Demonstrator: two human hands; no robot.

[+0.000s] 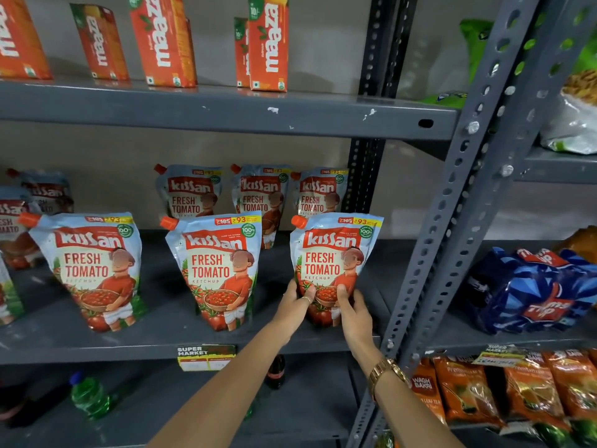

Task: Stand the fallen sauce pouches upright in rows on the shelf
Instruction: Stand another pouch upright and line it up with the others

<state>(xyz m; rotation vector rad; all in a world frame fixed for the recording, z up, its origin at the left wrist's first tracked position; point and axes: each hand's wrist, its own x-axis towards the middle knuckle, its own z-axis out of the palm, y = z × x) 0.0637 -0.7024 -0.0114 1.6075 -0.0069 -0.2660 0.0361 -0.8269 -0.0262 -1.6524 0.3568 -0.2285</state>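
I clamp my left hand (295, 303) and right hand (352, 307) on the lower sides of the pale blue, red-labelled ketchup pouch (332, 253), right of centre on the grey metal shelf (226, 345). I should settle its base flat, level with its neighbour. Its long axis is upright, orange spout pointing upper left

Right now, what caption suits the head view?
Both hands, left hand and right hand, steady an upright ketchup pouch on the shelf.
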